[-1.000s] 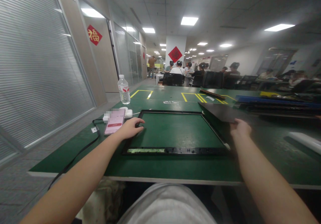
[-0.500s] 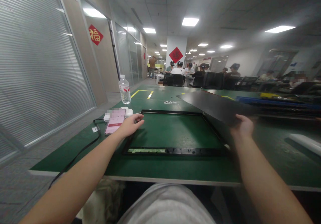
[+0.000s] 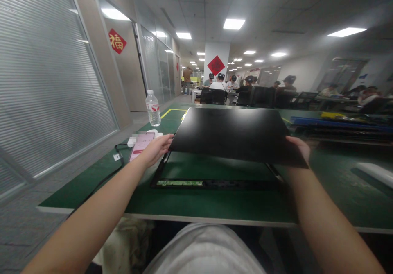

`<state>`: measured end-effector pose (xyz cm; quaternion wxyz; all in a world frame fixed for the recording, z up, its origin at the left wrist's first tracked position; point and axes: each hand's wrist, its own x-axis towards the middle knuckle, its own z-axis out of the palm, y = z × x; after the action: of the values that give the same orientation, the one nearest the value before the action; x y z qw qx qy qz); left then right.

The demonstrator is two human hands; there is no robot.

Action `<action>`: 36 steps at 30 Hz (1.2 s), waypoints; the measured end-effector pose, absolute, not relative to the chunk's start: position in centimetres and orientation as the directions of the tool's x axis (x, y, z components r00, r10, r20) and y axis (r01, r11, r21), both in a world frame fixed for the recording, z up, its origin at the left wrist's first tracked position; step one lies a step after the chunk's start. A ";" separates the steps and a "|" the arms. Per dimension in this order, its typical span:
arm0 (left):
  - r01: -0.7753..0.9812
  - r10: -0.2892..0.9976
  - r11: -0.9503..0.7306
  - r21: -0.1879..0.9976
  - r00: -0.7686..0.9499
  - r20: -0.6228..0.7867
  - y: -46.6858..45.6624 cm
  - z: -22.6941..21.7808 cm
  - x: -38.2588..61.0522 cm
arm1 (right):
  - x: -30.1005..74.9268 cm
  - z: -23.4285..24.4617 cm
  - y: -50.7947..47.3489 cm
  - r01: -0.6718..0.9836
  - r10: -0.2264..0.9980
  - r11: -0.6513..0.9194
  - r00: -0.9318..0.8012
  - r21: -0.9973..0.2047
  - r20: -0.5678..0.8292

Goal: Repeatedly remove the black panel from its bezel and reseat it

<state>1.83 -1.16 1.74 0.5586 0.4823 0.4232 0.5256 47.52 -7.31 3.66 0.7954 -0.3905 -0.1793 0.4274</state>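
Observation:
A thin, glossy black display panel (image 3: 233,134) hangs tilted above a black rectangular frame (image 3: 239,184). My left hand (image 3: 158,148) is closed on the panel's left edge, and my right hand (image 3: 297,149) grips its right edge. The frame lies flat on the green table (image 3: 208,206); its far part is hidden beneath the panel. Along the frame's near side runs a green circuit strip (image 3: 179,183), left of the middle. Part of the right hand's fingers is covered by the panel.
Left of the frame lie a phone (image 3: 141,145) with a pink screen and a black cable (image 3: 104,180). A water bottle (image 3: 152,108) stands behind them. Blue-edged dark panels (image 3: 337,124) lie far right, near a white bar (image 3: 374,175). Several people sit at tables beyond.
The panel has swung left from the right side and is now over the frame. My left hand, free before, has closed on its left edge.

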 end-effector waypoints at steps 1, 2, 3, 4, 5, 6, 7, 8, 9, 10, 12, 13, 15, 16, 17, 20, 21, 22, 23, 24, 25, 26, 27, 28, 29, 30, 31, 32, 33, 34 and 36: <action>-0.215 0.992 -0.003 0.977 0.120 0.029 -1.3 1.9 1.9 | 47.4 3.7 -7.4 -0.541 0.829 0.305 0.556 -0.784 -0.061; -0.237 0.990 0.003 0.971 0.136 0.030 -1.5 2.1 2.1 | 47.2 3.8 -7.5 -0.539 0.830 0.286 0.552 -0.792 -0.076; -0.246 0.991 0.003 0.969 0.134 0.031 -1.7 2.3 2.2 | 47.1 3.8 -7.5 -0.537 0.833 0.266 0.546 -0.800 -0.089; -0.244 0.992 0.003 0.970 0.125 0.029 -1.9 2.5 2.2 | 46.9 3.8 -7.5 -0.530 0.833 0.254 0.545 -0.809 -0.096; -0.234 0.993 0.005 0.972 0.114 0.022 -2.1 2.6 2.3 | 46.7 3.8 -7.4 -0.519 0.827 0.248 0.553 -0.818 -0.100; -0.224 0.993 0.015 0.974 0.115 0.011 -2.3 2.7 2.3 | 46.5 3.7 -7.3 -0.505 0.820 0.245 0.563 -0.828 -0.101; -0.216 0.991 0.031 0.976 0.133 -0.002 -2.4 2.9 2.2 | 46.4 3.7 -7.2 -0.492 0.815 0.238 0.570 -0.838 -0.103; -0.216 0.989 0.041 0.976 0.149 -0.009 -2.5 3.0 2.1 | 46.2 3.6 -7.1 -0.481 0.817 0.221 0.567 -0.848 -0.109; -0.223 0.988 0.042 0.974 0.152 -0.008 -2.5 3.1 2.0 | 46.1 3.5 -7.0 -0.472 0.825 0.189 0.551 -0.861 -0.121; -0.234 0.989 0.041 0.971 0.148 -0.006 -2.5 3.1 1.9 | 46.0 3.4 -6.9 -0.465 0.840 0.142 0.523 -0.874 -0.142; -0.255 0.994 0.032 0.966 0.110 -0.004 -2.4 3.2 1.6 | 46.0 3.1 -6.7 -0.446 0.873 0.029 0.447 -0.895 -0.194; -0.261 0.996 0.030 0.965 0.090 -0.006 -2.3 3.2 1.5 | 46.0 3.0 -6.7 -0.432 0.887 -0.025 0.407 -0.901 -0.220; -0.269 0.999 0.023 0.963 0.049 -0.010 -2.0 3.2 1.3 | 46.1 2.7 -6.6 -0.397 0.903 -0.121 0.336 -0.910 -0.266; -0.275 0.999 0.019 0.961 0.034 -0.010 -1.9 3.2 1.2 | 46.1 2.5 -6.6 -0.376 0.909 -0.164 0.303 -0.912 -0.288; -0.280 1.000 0.015 0.960 0.023 -0.009 -1.8 3.2 1.0 | 46.1 2.3 -6.5 -0.352 0.911 -0.205 0.271 -0.913 -0.309; -0.283 1.000 0.003 0.959 0.009 0.000 -1.6 3.3 0.7 | 46.0 1.9 -6.4 -0.294 0.909 -0.299 0.200 -0.908 -0.365; -0.276 1.000 -0.003 0.961 0.007 0.005 -1.6 3.3 0.6 | 46.0 1.8 -6.4 -0.284 0.908 -0.326 0.173 -0.902 -0.383; -0.267 1.000 -0.010 0.964 0.007 0.012 -1.6 3.4 0.5 | 45.9 1.7 -6.4 -0.279 0.904 -0.353 0.146 -0.893 -0.402; -0.257 1.000 -0.019 0.966 0.007 0.021 -1.6 3.4 0.5 | 45.9 1.7 -6.4 -0.276 0.900 -0.375 0.122 -0.885 -0.419; -0.248 0.999 -0.029 0.968 0.007 0.032 -1.7 3.5 0.4 | 45.8 1.7 -6.4 -0.274 0.898 -0.385 0.108 -0.881 -0.427; -0.240 0.999 -0.042 0.970 0.007 0.045 -1.7 3.6 0.4 | 45.9 1.8 -6.4 -0.272 0.900 -0.383 0.107 -0.883 -0.423; -0.236 0.998 -0.055 0.970 0.007 0.058 -1.8 3.7 0.4 | 45.9 1.7 -6.3 -0.268 0.905 -0.370 0.115 -0.890 -0.411; -0.236 0.998 -0.066 0.970 0.004 0.069 -1.9 3.8 0.4 | 46.0 1.7 -6.2 -0.262 0.910 -0.352 0.128 -0.899 -0.393; -0.240 0.997 -0.074 0.968 0.000 0.076 -1.9 3.8 0.4 | 46.1 1.6 -6.1 -0.253 0.916 -0.333 0.142 -0.908 -0.375; -0.249 0.997 -0.078 0.965 -0.007 0.079 -2.0 3.9 0.5 | 46.1 1.5 -5.9 -0.245 0.921 -0.317 0.153 -0.916 -0.359; -0.258 0.997 -0.080 0.963 -0.011 0.080 -2.1 3.9 0.6 | 46.2 1.4 -5.8 -0.238 0.924 -0.304 0.164 -0.923 -0.346; -0.264 0.997 -0.082 0.961 -0.015 0.080 -2.1 3.9 0.6 | 46.3 1.3 -5.7 -0.231 0.926 -0.292 0.175 -0.928 -0.335; -0.265 0.996 -0.085 0.961 -0.017 0.083 -2.1 3.9 0.7 | 46.4 1.2 -5.6 -0.223 0.928 -0.280 0.188 -0.934 -0.323; -0.260 0.996 -0.087 0.962 -0.016 0.086 -2.2 3.9 0.7 | 46.4 1.1 -5.5 -0.213 0.928 -0.268 0.205 -0.940 -0.311; -0.251 0.996 -0.090 0.964 -0.015 0.089 -2.2 3.9 0.8 | 46.4 1.1 -5.5 -0.199 0.927 -0.258 0.225 -0.945 -0.301; -0.229 0.995 -0.095 0.969 -0.022 0.092 -2.2 3.8 0.8 | 46.4 1.0 -5.5 -0.158 0.920 -0.244 0.275 -0.957 -0.280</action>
<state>0.81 -2.18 3.84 0.5276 0.4590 0.4174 0.5803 46.38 -5.55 1.01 0.5266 -0.6000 -0.3175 0.5118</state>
